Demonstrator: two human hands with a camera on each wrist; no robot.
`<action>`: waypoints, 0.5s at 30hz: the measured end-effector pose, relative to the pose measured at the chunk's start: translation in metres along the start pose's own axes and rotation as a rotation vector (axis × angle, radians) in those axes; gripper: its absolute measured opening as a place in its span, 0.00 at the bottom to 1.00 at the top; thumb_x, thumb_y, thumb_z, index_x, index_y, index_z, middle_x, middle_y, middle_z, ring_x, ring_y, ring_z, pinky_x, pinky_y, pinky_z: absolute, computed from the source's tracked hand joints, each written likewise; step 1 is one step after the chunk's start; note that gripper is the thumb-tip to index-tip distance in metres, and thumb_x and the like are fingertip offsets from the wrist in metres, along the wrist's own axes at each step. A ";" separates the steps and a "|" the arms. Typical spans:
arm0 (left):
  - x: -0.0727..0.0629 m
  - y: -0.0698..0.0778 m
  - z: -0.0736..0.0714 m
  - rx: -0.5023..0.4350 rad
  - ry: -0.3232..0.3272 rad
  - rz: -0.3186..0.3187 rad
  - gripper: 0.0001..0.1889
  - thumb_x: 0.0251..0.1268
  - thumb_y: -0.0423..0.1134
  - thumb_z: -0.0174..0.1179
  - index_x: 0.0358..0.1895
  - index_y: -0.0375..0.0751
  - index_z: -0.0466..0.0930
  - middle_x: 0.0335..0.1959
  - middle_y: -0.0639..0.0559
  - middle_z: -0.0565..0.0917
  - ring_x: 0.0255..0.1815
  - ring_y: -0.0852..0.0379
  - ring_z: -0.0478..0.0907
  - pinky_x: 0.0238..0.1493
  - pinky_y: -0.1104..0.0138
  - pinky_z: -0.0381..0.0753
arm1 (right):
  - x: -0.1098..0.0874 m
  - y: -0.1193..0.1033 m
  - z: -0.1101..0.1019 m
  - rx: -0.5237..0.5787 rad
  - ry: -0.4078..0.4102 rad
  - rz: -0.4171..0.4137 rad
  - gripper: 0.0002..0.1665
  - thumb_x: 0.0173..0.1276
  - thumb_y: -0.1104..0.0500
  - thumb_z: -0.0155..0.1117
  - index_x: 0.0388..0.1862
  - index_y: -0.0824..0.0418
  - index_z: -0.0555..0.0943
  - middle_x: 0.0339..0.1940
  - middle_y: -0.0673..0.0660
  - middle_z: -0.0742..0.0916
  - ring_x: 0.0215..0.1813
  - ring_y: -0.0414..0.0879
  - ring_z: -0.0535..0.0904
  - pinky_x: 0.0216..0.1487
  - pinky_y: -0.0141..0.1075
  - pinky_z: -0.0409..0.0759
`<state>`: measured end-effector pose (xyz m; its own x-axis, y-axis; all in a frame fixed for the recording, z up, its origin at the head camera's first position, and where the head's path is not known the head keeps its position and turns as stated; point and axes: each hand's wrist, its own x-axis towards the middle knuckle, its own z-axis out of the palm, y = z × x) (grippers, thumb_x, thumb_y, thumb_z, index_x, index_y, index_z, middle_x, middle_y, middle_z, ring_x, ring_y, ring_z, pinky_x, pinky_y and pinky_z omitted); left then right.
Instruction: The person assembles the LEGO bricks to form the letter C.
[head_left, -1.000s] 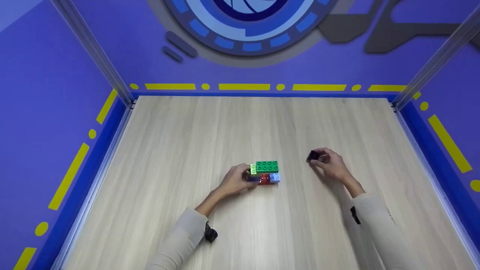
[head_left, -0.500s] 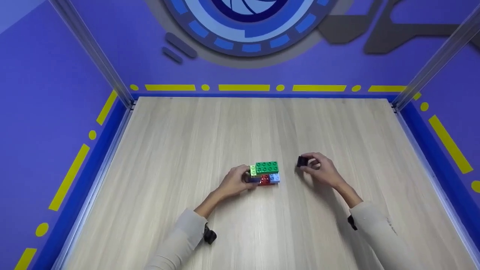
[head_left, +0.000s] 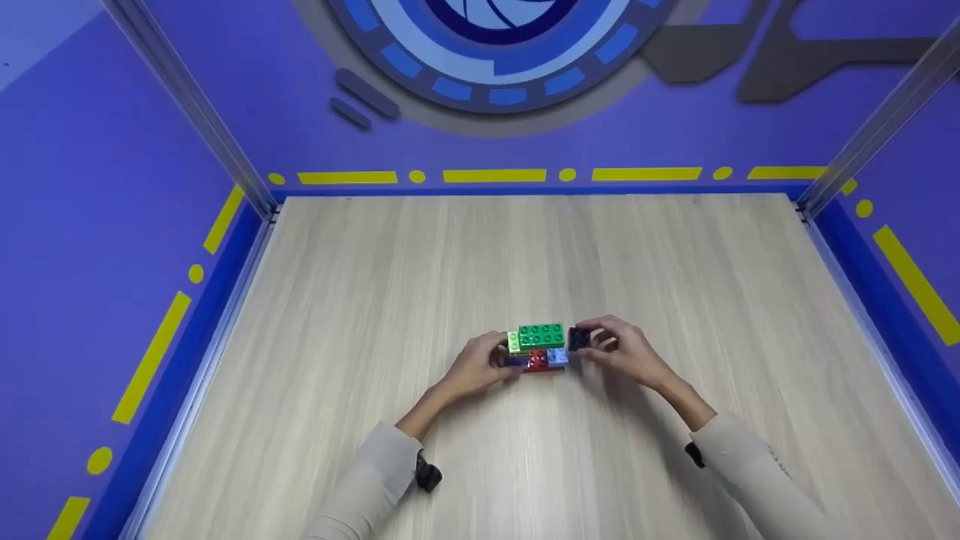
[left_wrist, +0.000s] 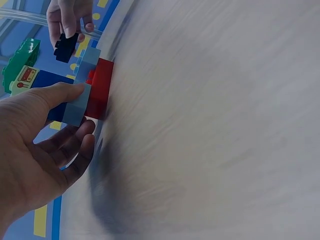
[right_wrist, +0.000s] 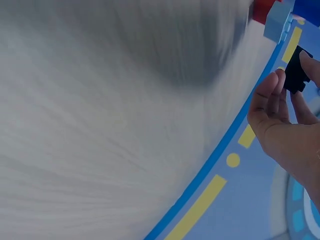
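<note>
My left hand (head_left: 476,365) grips the left end of a small stack of toy building bricks. At its base is a red brick (left_wrist: 101,89), with light blue bricks (left_wrist: 87,62) on it. A dark blue brick (left_wrist: 52,83) rises above, then a printed yellow-green brick (left_wrist: 24,80) and a green brick (head_left: 541,336) on top. The thumb presses a light blue brick's side in the left wrist view. My right hand (head_left: 628,354) pinches a black brick (head_left: 578,339) between thumb and fingers. It hangs just right of the stack, apart from it in the left wrist view.
The bricks are over a pale wooden table (head_left: 420,262). Blue panels (head_left: 510,142) with yellow dashes wall it in at the back and both sides, with metal posts at the back corners. Black straps sit at both sleeves (head_left: 375,465).
My right hand has brought the black brick leftward and a little nearer to me, close beside the stack. The left hand keeps its grip on the stack, nearly still.
</note>
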<state>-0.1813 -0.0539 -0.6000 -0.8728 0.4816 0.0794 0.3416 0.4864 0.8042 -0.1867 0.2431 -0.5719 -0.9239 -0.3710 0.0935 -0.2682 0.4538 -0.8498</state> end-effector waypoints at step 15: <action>0.000 -0.001 -0.002 0.003 -0.003 -0.011 0.22 0.60 0.36 0.73 0.57 0.38 0.82 0.45 0.45 0.85 0.43 0.53 0.80 0.45 0.68 0.76 | 0.003 -0.021 0.016 0.066 -0.059 -0.021 0.25 0.62 0.70 0.74 0.58 0.70 0.80 0.53 0.69 0.84 0.45 0.51 0.85 0.46 0.38 0.86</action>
<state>-0.1825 -0.0555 -0.5994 -0.8757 0.4780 0.0685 0.3326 0.4940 0.8033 -0.1795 0.2198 -0.5622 -0.9000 -0.4279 0.0831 -0.2673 0.3911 -0.8807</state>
